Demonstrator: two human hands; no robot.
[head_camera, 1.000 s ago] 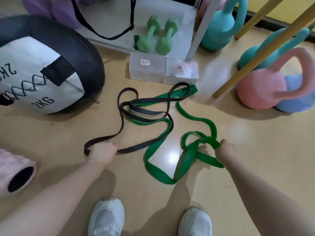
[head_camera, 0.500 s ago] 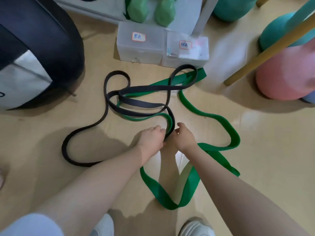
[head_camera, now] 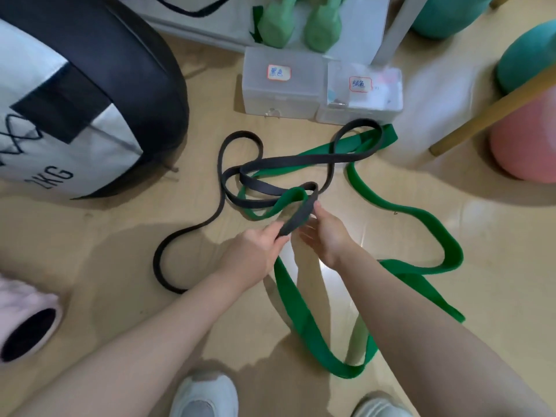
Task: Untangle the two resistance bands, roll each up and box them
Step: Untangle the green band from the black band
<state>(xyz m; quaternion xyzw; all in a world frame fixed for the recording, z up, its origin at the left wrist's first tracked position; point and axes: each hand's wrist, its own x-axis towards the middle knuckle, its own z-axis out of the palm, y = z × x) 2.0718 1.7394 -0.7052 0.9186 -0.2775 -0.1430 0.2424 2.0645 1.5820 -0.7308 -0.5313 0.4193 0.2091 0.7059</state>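
Left hand (head_camera: pixel 255 251) pinches a lifted loop of the black band (head_camera: pixel 296 219); right hand (head_camera: pixel 326 233), fingers loosely spread, touches it beside the green band (head_camera: pixel 418 212)

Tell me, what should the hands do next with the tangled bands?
Probably lift the black band up and out of the green band's loop. The left hand already pinches the black one, the right hand touches it with open fingers, and both bands cross right there.
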